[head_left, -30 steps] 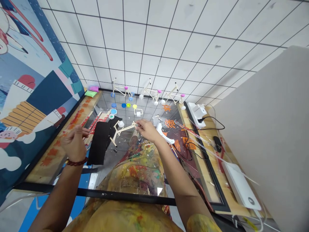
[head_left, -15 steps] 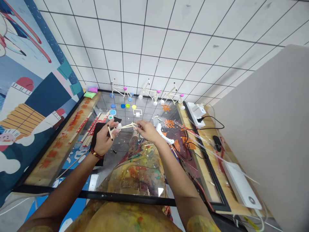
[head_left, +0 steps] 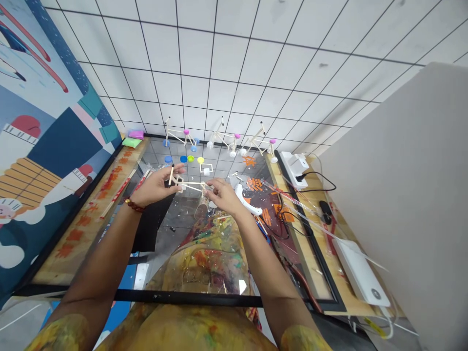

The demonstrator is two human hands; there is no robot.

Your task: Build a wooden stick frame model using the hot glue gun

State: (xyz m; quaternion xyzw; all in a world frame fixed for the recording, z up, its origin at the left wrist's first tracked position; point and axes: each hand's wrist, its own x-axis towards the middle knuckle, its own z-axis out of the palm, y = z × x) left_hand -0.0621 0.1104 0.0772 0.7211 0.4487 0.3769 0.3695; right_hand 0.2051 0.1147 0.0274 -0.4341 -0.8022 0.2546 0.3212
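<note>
A small frame of pale wooden sticks (head_left: 192, 185) spans the gap between my hands. My left hand (head_left: 157, 184) grips its left end, where a short stick stands upright between the fingers. My right hand (head_left: 223, 195) pinches the frame's right end. Just below my right hand stands a glass jar (head_left: 201, 207). To its right lies a curved white tool (head_left: 246, 201), possibly a glue gun. Farther off stand several similar stick models (head_left: 223, 139) with pink and white parts.
A glass tabletop (head_left: 171, 229) holds a black sheet (head_left: 149, 224), coloured discs (head_left: 183, 159), loose wooden sticks (head_left: 122, 187) and tangled black cables (head_left: 281, 226). A white power strip (head_left: 294, 168) and a white power bank (head_left: 356, 273) lie on the right. Tiled wall stands ahead.
My left hand has moved up and right from the loose sticks, taken the frame's left end and lifted it. The black sheet is now less covered by the frame.
</note>
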